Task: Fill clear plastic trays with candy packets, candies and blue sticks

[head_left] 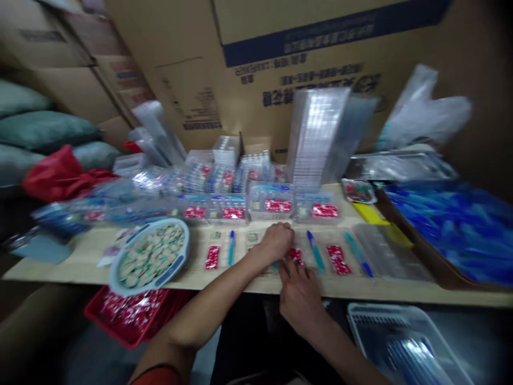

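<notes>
My left hand [276,240] and right hand [300,299] are close together at the wooden table [72,264], by a red packet [295,255]; I cannot tell if they grip it. Clear boxes [270,202] behind look filled; loose blue sticks [316,251] still lie out in a row.

Little red-and-white foil packet [295,255] is lying flat on the pale wooden board [256,283], right up against the fingertips of the right hand [300,299], with a teal stick-like handle [275,267] just peeking out beside it under the left hand [276,240].
</notes>
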Demonstrator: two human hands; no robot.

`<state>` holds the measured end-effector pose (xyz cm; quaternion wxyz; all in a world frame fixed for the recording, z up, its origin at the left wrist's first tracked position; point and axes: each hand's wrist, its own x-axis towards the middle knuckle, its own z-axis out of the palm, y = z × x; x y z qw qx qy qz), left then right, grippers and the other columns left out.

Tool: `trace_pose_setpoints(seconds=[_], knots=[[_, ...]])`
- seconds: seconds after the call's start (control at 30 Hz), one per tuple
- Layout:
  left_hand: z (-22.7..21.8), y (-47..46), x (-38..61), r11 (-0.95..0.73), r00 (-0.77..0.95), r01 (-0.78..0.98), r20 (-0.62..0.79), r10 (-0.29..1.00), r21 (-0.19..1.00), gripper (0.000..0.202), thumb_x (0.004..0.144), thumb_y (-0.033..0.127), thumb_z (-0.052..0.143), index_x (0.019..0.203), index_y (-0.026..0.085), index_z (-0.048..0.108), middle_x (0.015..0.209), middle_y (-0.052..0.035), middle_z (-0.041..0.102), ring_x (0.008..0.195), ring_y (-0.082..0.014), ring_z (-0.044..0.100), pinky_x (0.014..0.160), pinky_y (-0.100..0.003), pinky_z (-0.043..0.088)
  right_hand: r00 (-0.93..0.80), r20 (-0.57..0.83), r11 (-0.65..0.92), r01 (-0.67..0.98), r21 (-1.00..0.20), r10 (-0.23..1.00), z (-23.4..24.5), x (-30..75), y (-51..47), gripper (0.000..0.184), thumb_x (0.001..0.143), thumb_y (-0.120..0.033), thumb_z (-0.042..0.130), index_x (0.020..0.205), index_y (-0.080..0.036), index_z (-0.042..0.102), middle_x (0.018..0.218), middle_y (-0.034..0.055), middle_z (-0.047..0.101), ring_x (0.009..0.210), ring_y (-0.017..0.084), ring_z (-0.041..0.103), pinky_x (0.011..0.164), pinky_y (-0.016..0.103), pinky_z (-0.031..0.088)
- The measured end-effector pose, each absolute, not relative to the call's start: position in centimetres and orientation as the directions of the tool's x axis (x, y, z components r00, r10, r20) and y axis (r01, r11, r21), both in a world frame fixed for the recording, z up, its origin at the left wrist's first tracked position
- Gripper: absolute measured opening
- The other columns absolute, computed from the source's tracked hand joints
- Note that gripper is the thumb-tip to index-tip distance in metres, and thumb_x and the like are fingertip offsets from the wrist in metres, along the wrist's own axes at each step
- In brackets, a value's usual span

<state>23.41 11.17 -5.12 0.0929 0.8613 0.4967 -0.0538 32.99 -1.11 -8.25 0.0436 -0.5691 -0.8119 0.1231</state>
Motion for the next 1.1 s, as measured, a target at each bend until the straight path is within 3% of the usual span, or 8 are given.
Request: trace_pose_setpoints(seconds=[0.2, 0.33, 0.47, 0.57, 0.73, 0.87, 0.97, 1.1], knots=[[-2.0, 5.9, 15.7, -0.421, 0.432, 0.878, 0.002, 0.902, 0.228, 0.024, 0.093, 0.019, 0.052, 0.108, 0.021, 0.071, 0.104, -0.0083, 0.069, 0.094, -0.0233, 0.068, 0.079, -0.031, 0.053, -0.417, 0.125, 0.429, 0.898, -0.100, 0.900, -11.5, 33.9, -0.1, 0.050, 0.088, -0.014, 0.047, 0.137, -0.013, 0.058, 0.145, 0.0205, 0.053, 0.131, 0.039, 0.050, 0.093, 0.049, 0.050], [0.0, 3.1, 5.0, -0.009, 0.002, 0.994, 0.062, 0.998, 0.113, 0.025, 0.091, 0.013, 0.048, 0.098, 0.016, 0.072, 0.099, -0.0122, 0.069, 0.095, -0.0245, 0.067, 0.084, -0.033, 0.051, -0.476, 0.214, 0.504, 0.858, -0.097, 0.853, -12.2, 34.5, 0.9, 0.044, 0.092, -0.019, 0.044, 0.133, -0.016, 0.057, 0.137, 0.0207, 0.057, 0.127, 0.037, 0.055, 0.087, 0.048, 0.054], [0.3, 2.3, -4.2, 0.330, -0.330, 0.944, -0.002, 0.944, 0.019, 0.030, 0.082, 0.014, 0.061, 0.109, 0.012, 0.072, 0.110, -0.0181, 0.069, 0.101, -0.0307, 0.065, 0.088, -0.037, 0.050, -0.489, 0.263, 0.528, 0.844, -0.100, 0.832, -10.6, 33.0, 2.0, 0.043, 0.095, -0.023, 0.037, 0.133, -0.013, 0.056, 0.134, 0.0212, 0.057, 0.118, 0.035, 0.060, 0.091, 0.049, 0.052], [-0.6, 2.1, -7.3, 0.333, -0.330, 0.941, -0.068, 0.942, 0.056, 0.027, 0.078, 0.023, 0.068, 0.104, 0.017, 0.075, 0.108, -0.0141, 0.072, 0.095, -0.0283, 0.067, 0.083, -0.034, 0.050, -0.532, 0.299, 0.583, 0.804, -0.115, 0.792, -8.9, 29.9, 2.9, 0.044, 0.095, -0.023, 0.037, 0.132, -0.012, 0.059, 0.137, 0.0225, 0.056, 0.118, 0.036, 0.059, 0.092, 0.051, 0.050], [-1.8, 1.5, -8.4, 0.309, -0.309, 0.948, -0.008, 0.951, 0.082, 0.029, 0.081, 0.009, 0.054, 0.096, 0.018, 0.077, 0.103, -0.0130, 0.074, 0.094, -0.0251, 0.068, 0.085, -0.032, 0.048, -0.661, 0.228, 0.698, 0.689, -0.195, 0.715, -5.3, 22.6, 3.3, 0.047, 0.091, -0.016, 0.043, 0.134, -0.013, 0.060, 0.138, 0.0192, 0.057, 0.119, 0.033, 0.058, 0.100, 0.047, 0.047], [-2.1, 1.1, -9.8, 0.279, -0.290, 0.945, 0.047, 0.956, 0.169, 0.026, 0.082, 0.013, 0.057, 0.100, 0.018, 0.076, 0.107, -0.0124, 0.073, 0.095, -0.0241, 0.067, 0.085, -0.031, 0.048, -0.752, 0.169, 0.759, 0.574, -0.307, 0.637, -2.9, 17.1, 3.8, 0.047, 0.090, -0.012, 0.043, 0.134, -0.014, 0.062, 0.134, 0.0155, 0.059, 0.120, 0.028, 0.058, 0.104, 0.040, 0.044], [-2.2, 1.1, -11.1, 0.308, -0.326, 0.921, 0.039, 0.944, 0.238, 0.019, 0.080, 0.018, 0.063, 0.093, 0.016, 0.077, 0.093, -0.0100, 0.074, 0.089, -0.0234, 0.066, 0.082, -0.030, 0.048, -0.798, 0.167, 0.773, 0.474, -0.422, 0.580, -2.2, 13.6, 4.9, 0.046, 0.091, -0.009, 0.042, 0.131, -0.015, 0.065, 0.127, 0.0127, 0.063, 0.117, 0.023, 0.060, 0.104, 0.032, 0.043], [-2.8, 1.0, -12.2, 0.322, -0.364, 0.882, 0.063, 0.929, 0.343, 0.022, 0.078, 0.011, 0.059, 0.088, 0.016, 0.078, 0.080, -0.0071, 0.074, 0.081, -0.0213, 0.066, 0.079, -0.030, 0.047, -0.800, 0.172, 0.744, 0.422, -0.518, 0.574, -2.3, 9.4, 6.8, 0.045, 0.088, -0.004, 0.044, 0.124, -0.014, 0.070, 0.122, 0.0112, 0.068, 0.116, 0.021, 0.061, 0.105, 0.029, 0.042]])
